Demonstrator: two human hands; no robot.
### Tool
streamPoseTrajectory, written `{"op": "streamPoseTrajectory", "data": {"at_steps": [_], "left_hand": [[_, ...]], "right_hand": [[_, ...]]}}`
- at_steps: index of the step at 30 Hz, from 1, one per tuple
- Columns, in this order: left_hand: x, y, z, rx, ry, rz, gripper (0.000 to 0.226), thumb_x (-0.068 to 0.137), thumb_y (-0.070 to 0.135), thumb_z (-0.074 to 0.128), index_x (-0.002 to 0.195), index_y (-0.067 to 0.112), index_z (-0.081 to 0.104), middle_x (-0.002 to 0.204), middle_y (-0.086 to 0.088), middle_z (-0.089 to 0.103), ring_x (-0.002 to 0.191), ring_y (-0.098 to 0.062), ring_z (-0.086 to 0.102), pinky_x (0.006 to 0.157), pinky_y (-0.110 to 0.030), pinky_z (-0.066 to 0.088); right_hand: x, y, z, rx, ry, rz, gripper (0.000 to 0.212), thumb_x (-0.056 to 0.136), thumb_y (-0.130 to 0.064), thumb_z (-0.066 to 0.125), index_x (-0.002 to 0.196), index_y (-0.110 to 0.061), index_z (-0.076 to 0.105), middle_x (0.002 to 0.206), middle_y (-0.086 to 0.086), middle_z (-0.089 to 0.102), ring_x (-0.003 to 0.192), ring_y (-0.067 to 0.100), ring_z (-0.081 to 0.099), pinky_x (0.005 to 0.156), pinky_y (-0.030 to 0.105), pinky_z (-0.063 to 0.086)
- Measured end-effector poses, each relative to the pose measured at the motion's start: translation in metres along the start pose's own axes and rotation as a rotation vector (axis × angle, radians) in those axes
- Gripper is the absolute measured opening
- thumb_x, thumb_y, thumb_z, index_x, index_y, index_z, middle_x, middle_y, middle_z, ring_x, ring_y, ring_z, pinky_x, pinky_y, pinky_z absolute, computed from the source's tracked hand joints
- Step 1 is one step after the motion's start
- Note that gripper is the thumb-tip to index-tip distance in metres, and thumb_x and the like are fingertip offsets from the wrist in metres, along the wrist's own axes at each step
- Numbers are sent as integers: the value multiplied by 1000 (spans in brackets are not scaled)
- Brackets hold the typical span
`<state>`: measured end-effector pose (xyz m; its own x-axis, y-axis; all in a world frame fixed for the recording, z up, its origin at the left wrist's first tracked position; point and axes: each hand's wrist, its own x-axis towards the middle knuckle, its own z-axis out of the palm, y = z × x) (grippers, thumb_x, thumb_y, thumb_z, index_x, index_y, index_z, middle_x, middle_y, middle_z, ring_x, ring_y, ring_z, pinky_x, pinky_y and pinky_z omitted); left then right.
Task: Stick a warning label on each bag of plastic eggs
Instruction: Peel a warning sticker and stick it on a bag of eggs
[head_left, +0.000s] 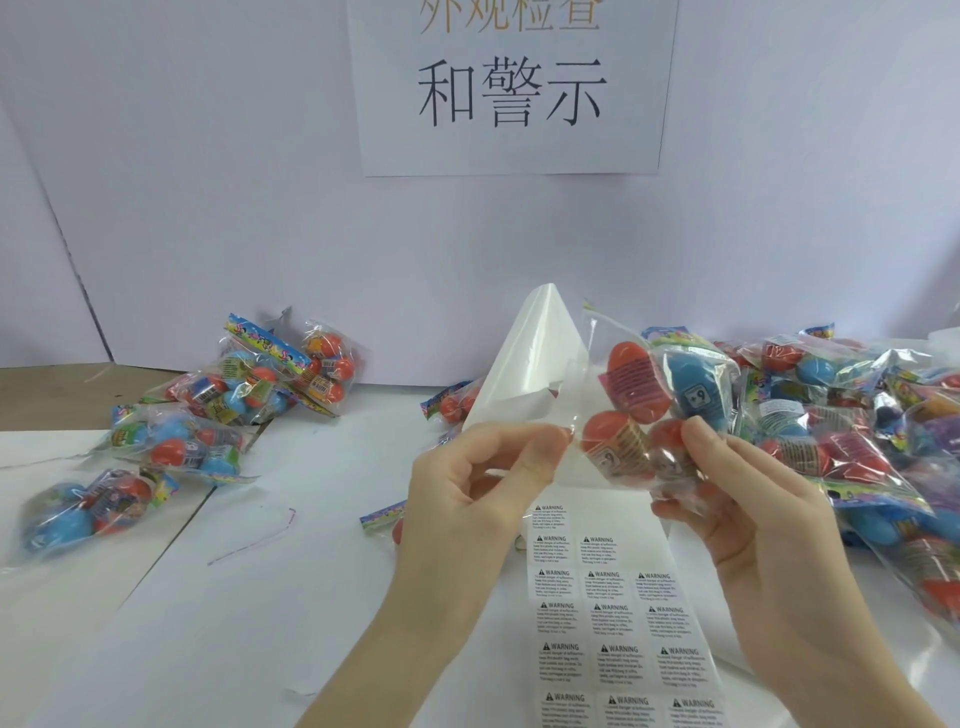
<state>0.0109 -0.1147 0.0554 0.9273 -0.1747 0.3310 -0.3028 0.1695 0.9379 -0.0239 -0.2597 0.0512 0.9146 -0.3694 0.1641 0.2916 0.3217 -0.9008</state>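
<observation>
Our right hand curls its fingers around a bag of eggs. Our left hand pinches a clear sticker against the bag.

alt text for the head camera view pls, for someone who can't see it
A person's right hand holds up a clear bag of plastic eggs while the left hand pinches its edge, above a sheet of warning labels on a white table. More bags lie piled at left and right.
</observation>
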Motion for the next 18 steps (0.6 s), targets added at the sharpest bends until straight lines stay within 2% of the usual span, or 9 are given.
{"op": "streamPoseTrajectory", "data": {"at_steps": [5,8,9,10,11,14,18], "left_hand": [[-2,5,0,-103,-33,-58,28,52,42,64,71,25,75,62,5,68,51,-4,58,46,-11,41],[-3,8,3,-64,-46,-39,16,52,30,82,67,26,76,57,2,67,46,-6,59,44,-11,40],[-4,8,3,-33,-27,-9,13,56,23,83,66,27,76,57,3,68,46,-7,59,43,-11,40],[-4,7,3,-10,-4,25,10,60,21,76,66,30,76,58,4,69,47,-8,60,44,-12,40],[-4,7,2,13,17,60,12,62,23,70,67,32,76,59,5,70,48,-8,60,45,-12,42],[-7,9,1,76,16,118,13,60,30,74,68,40,75,62,9,71,51,-5,61,50,-13,46],[-6,9,1,45,4,75,10,63,28,69,62,36,75,60,6,70,49,-6,60,47,-14,44]], "right_hand": [[0,0,0,25,-20,51,22,48,-34,68,58,-15,74,56,-2,62,47,5,54,47,15,48],[0,-1,-1,26,-36,60,20,51,-32,67,58,-14,74,57,-1,63,48,6,55,47,15,49],[0,-1,-1,25,-39,58,19,52,-31,66,58,-14,73,58,0,63,48,6,55,47,15,48],[0,-1,-1,23,-44,57,18,53,-30,66,58,-14,73,58,0,63,48,6,55,47,15,48],[0,-1,-1,19,-50,55,17,55,-29,65,57,-14,73,57,-1,63,48,6,54,47,15,48],[0,-2,-1,-4,-74,48,17,61,-27,61,55,-15,72,53,-2,60,46,5,52,46,15,47],[0,-3,-2,-35,-100,35,20,65,-25,59,51,-16,70,50,-4,57,46,4,51,46,15,46]]}}
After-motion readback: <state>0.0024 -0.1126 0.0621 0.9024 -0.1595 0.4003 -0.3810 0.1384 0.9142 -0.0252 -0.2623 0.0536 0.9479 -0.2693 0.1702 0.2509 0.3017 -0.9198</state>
